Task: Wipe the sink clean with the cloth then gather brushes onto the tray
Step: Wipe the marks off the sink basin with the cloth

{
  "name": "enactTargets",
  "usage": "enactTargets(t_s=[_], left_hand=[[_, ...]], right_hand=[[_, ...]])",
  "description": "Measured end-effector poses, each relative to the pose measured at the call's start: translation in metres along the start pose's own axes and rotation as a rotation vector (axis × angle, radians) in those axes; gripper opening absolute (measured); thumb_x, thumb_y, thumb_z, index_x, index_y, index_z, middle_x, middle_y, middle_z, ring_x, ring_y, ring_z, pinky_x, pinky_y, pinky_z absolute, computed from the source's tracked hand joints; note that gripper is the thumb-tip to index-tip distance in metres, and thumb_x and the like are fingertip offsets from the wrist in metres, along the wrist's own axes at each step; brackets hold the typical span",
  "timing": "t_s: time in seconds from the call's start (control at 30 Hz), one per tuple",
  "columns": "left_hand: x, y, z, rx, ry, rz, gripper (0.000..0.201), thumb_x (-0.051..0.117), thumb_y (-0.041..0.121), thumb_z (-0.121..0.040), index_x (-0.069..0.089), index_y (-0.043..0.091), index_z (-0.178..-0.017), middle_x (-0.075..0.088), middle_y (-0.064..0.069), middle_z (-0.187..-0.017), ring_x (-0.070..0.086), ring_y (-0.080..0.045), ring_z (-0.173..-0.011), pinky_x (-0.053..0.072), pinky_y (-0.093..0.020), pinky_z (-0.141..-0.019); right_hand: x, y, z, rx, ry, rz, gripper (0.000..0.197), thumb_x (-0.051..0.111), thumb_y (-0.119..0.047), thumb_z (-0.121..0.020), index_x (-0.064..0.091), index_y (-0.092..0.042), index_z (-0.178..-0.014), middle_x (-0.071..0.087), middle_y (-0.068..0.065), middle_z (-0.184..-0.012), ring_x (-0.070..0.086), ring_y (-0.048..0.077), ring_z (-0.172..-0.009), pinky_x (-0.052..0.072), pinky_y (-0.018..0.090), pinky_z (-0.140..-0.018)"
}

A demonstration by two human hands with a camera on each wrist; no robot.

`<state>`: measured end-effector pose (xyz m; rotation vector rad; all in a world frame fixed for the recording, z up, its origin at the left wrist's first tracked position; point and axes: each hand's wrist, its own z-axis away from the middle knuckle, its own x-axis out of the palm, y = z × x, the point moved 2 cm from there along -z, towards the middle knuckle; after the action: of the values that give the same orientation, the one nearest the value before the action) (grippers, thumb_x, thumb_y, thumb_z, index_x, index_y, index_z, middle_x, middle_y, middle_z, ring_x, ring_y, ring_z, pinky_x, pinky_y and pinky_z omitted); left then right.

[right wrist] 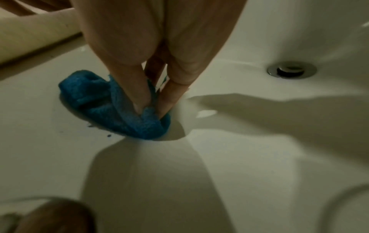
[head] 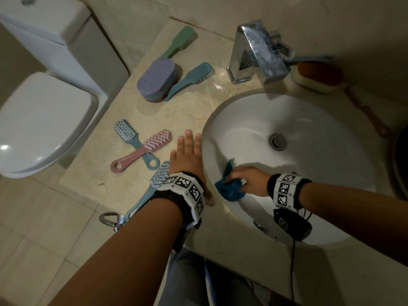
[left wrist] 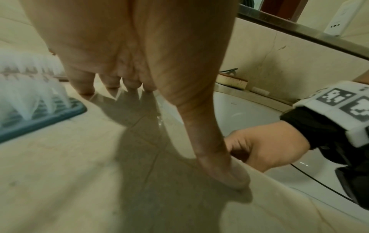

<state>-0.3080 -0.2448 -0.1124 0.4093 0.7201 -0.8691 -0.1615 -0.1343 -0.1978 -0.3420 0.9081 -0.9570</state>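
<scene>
In the white sink my right hand pinches a crumpled blue cloth against the basin's near-left wall. The right wrist view shows fingers and thumb dug into the cloth, with the drain further in. My left hand lies flat on the counter beside the sink's left rim, fingers straight, holding nothing. A pink brush crosses a light-blue brush to its left. Another blue brush lies partly under my left wrist. No tray is in view.
Purple and blue block brushes, a teal brush and a green brush lie at the counter's back left. A chrome faucet stands behind the sink, an orange sponge brush and a brown brush right of it. A toilet stands left.
</scene>
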Motion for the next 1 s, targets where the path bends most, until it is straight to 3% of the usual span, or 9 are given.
enactTargets(t_s=[0.07,0.2,0.27,0.3,0.4,0.5,0.7,0.87,1.0], left_hand=[[0.000,-0.001,0.001,0.003,-0.011,0.003,0.160,0.088,0.052,-0.045,-0.032,0.011,-0.142,-0.036,-0.012,-0.150,-0.024,-0.031,-0.143,0.001,-0.045,-0.119],[0.001,-0.002,-0.001,0.013,-0.017,0.022,0.160,0.089,0.050,-0.044,-0.032,0.012,-0.142,-0.036,-0.011,-0.150,-0.025,-0.031,-0.142,0.000,-0.045,-0.119],[0.001,-0.002,0.000,0.012,-0.014,0.040,0.160,0.090,0.048,-0.044,-0.032,0.013,-0.142,-0.036,-0.010,-0.150,-0.025,-0.030,-0.143,-0.001,-0.045,-0.118],[0.001,-0.002,0.000,0.011,-0.014,0.043,0.161,0.090,0.048,-0.044,-0.032,0.013,-0.143,-0.036,-0.010,-0.150,-0.024,-0.030,-0.143,-0.001,-0.045,-0.118],[0.002,-0.002,-0.001,0.006,-0.008,0.036,0.161,0.090,0.048,-0.044,-0.032,0.013,-0.142,-0.036,-0.010,-0.150,-0.024,-0.030,-0.143,0.000,-0.045,-0.118],[0.002,-0.001,0.000,0.010,-0.004,0.037,0.161,0.090,0.048,-0.044,-0.032,0.012,-0.142,-0.036,-0.011,-0.150,-0.023,-0.030,-0.143,0.000,-0.045,-0.118],[0.001,-0.001,0.002,0.002,-0.002,0.031,0.160,0.090,0.049,-0.044,-0.031,0.012,-0.143,-0.035,-0.010,-0.151,-0.023,-0.030,-0.143,0.000,-0.045,-0.118],[0.000,0.000,0.003,0.004,0.006,0.025,0.159,0.090,0.048,-0.045,-0.030,0.012,-0.143,-0.034,-0.011,-0.151,-0.022,-0.030,-0.143,0.001,-0.044,-0.118],[0.000,0.001,0.002,-0.002,0.004,0.015,0.159,0.090,0.048,-0.045,-0.030,0.011,-0.143,-0.034,-0.011,-0.151,-0.022,-0.030,-0.144,0.002,-0.044,-0.118]], right_hand=[[0.001,0.002,0.005,0.007,-0.004,-0.033,0.049,0.061,0.009,-0.078,0.062,-0.015,-0.122,0.058,0.006,-0.117,0.048,0.012,-0.103,0.035,0.014,-0.088],[-0.016,0.018,0.000,0.103,0.189,-0.079,0.050,0.057,0.012,-0.079,0.063,-0.015,-0.120,0.059,0.010,-0.121,0.054,0.025,-0.112,0.033,-0.005,-0.076],[-0.018,0.020,0.003,0.129,0.173,-0.027,0.051,0.053,0.013,-0.080,0.061,-0.014,-0.123,0.057,0.012,-0.123,0.052,0.025,-0.115,0.027,-0.010,-0.073],[-0.016,0.018,0.006,0.143,0.112,0.006,0.051,0.053,0.011,-0.081,0.058,-0.013,-0.126,0.054,0.012,-0.125,0.051,0.025,-0.116,0.028,-0.007,-0.076],[-0.004,0.010,0.016,0.168,-0.099,0.078,0.053,0.055,0.003,-0.083,0.051,-0.014,-0.133,0.048,0.014,-0.128,0.047,0.027,-0.118,0.036,0.016,-0.093],[0.000,0.006,0.025,0.195,-0.220,-0.027,0.059,0.056,0.006,-0.082,0.045,-0.013,-0.137,0.051,0.017,-0.130,0.049,0.032,-0.120,0.041,0.032,-0.102],[0.000,-0.002,0.025,0.152,-0.228,-0.173,0.068,0.074,-0.003,-0.075,0.044,-0.012,-0.135,0.055,0.004,-0.127,0.056,0.018,-0.109,0.046,0.021,-0.089],[0.001,-0.014,0.022,0.122,-0.182,-0.251,0.058,0.077,-0.009,-0.074,0.052,-0.007,-0.126,0.060,0.011,-0.116,0.062,0.027,-0.100,0.054,0.039,-0.088],[0.000,-0.025,0.019,0.105,-0.114,-0.131,0.055,0.075,-0.016,-0.077,0.053,-0.012,-0.128,0.049,-0.004,-0.107,0.054,0.017,-0.097,0.050,0.028,-0.081]])
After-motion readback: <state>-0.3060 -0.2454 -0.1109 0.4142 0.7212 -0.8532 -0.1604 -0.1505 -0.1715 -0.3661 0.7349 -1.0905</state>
